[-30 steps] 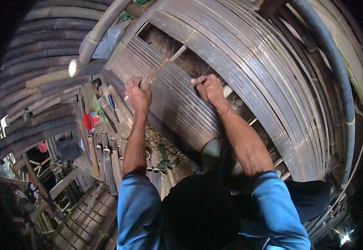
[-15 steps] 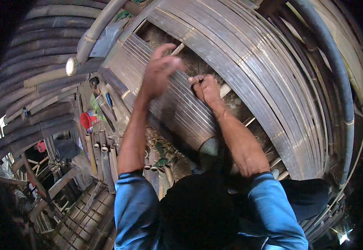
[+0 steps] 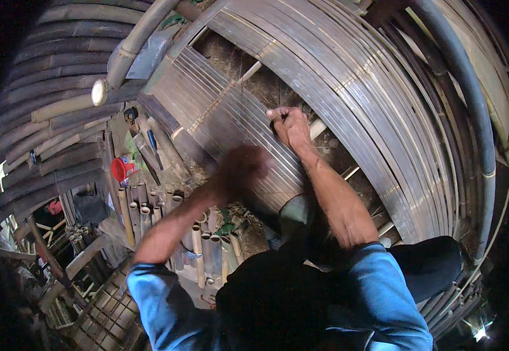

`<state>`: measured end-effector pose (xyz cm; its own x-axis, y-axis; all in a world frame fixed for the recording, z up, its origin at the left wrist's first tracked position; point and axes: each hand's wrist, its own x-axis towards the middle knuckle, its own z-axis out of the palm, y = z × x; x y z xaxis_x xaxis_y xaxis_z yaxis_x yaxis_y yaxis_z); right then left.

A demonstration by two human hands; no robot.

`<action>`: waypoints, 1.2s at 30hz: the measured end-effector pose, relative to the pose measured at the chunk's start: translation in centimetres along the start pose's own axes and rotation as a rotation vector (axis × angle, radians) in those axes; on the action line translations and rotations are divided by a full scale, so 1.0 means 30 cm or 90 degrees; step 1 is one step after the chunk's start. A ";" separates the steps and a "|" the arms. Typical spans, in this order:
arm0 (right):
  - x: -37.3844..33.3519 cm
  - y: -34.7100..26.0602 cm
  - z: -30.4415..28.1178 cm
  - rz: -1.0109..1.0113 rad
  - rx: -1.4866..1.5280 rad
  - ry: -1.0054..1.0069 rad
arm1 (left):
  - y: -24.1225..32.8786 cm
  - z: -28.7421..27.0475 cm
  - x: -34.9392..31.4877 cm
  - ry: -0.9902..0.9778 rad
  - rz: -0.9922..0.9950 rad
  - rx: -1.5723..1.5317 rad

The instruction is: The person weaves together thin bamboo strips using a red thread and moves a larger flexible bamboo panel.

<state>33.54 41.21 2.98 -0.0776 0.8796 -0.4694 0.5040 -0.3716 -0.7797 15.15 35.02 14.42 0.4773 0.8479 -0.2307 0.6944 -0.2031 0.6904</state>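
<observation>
A panel of narrow bamboo slats [image 3: 207, 99], crossed by pale ties, lies at a slant in front of me. My right hand [image 3: 292, 127] is closed at the panel's right edge, thumb and fingers pressed together; whatever they grip is hidden. Over the lower middle of the same slats hovers or rests my left hand [image 3: 245, 169], so smeared by motion that its fingers do not show. Beyond a dark gap stands a wider curved surface of split bamboo slats [image 3: 324, 70]. A pale bamboo crosspiece [image 3: 251, 72] shows in that gap.
A thick bamboo pole [image 3: 131, 50] juts in at the upper left. Several cut bamboo tubes [image 3: 207, 251] stand upright by my left forearm, with a red cup [image 3: 123, 168] farther left. A thick dark pole [image 3: 485, 128] curves down the right side.
My left hand has swept down the slats toward me, its elbow swinging out to the left. The right hand stays at the panel's edge, almost unmoved.
</observation>
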 end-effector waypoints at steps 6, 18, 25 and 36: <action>0.089 0.079 0.053 -0.090 0.145 0.003 | -0.213 -0.280 0.114 0.314 -0.164 0.169; 0.281 -0.032 0.157 0.001 0.285 -0.194 | -0.364 -0.299 0.196 0.260 -0.124 0.247; 0.286 0.006 0.156 -0.029 0.176 -0.209 | -0.323 -0.205 0.358 0.159 -0.118 -0.293; 0.166 -0.146 0.068 -0.033 -0.084 -0.067 | -0.558 -0.205 0.231 0.275 -0.317 -0.981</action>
<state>29.20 46.61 3.22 -0.1921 0.8580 -0.4763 0.6046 -0.2788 -0.7462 3.53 47.32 5.49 0.0330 0.7937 -0.6075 -0.5443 0.5240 0.6551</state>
